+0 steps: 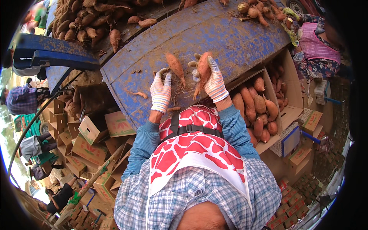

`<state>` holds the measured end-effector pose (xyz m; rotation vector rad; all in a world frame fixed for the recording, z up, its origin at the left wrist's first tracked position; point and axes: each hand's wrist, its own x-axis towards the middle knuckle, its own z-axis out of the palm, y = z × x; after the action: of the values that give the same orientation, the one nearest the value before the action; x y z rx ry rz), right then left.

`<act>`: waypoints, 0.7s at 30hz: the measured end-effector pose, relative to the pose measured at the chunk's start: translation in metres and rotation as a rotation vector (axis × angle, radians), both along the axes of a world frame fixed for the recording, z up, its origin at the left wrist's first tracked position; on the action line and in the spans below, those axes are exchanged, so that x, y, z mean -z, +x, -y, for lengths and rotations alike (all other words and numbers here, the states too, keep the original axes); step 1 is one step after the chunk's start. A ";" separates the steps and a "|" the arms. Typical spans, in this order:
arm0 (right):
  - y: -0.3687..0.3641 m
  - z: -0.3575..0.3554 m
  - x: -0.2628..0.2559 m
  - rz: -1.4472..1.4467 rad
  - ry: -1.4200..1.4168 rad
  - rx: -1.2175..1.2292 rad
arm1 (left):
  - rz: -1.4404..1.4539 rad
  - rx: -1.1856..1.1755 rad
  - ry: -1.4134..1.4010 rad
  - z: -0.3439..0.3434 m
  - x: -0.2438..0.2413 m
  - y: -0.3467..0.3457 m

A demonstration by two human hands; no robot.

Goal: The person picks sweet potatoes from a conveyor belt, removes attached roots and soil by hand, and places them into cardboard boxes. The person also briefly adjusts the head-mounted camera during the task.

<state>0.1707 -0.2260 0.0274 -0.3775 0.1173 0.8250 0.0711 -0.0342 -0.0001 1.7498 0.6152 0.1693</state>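
My right hand (214, 82), in a striped work glove, grips a reddish sweet potato (204, 67) with thin roots trailing from its lower end. It is held just above a worn blue metal panel (138, 74) caked with dry soil. My left hand (161, 89), in a matching glove, is over the panel with its fingers bent and apart, and I see nothing in it. Just beyond its fingertips a second sweet potato (174, 66) rests on the panel. A small thin root piece (139, 94) lies to the left of that hand.
Sweet potatoes (86, 26) are heaped at the upper left. A cardboard box (271, 100) of sweet potatoes (256, 106) stands at my right. Beyond it another person (317, 49) handles more roots. Cartons (89, 151) and a wooden pole (92, 184) are at the left.
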 end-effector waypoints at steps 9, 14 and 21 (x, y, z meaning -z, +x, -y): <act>-0.006 0.009 -0.045 0.284 -0.413 0.258 | -0.107 0.193 0.389 0.012 -0.022 0.035; -0.017 0.008 -0.023 -0.015 -0.259 0.189 | 0.086 0.267 -0.558 0.021 -0.034 0.033; -0.022 0.003 -0.027 -0.076 0.060 0.267 | 0.133 0.234 -0.135 0.071 -0.067 0.013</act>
<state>0.1491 -0.2295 0.0543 -0.2664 0.2088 0.5775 0.0836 -0.1052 0.0665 1.6497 0.3152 0.0786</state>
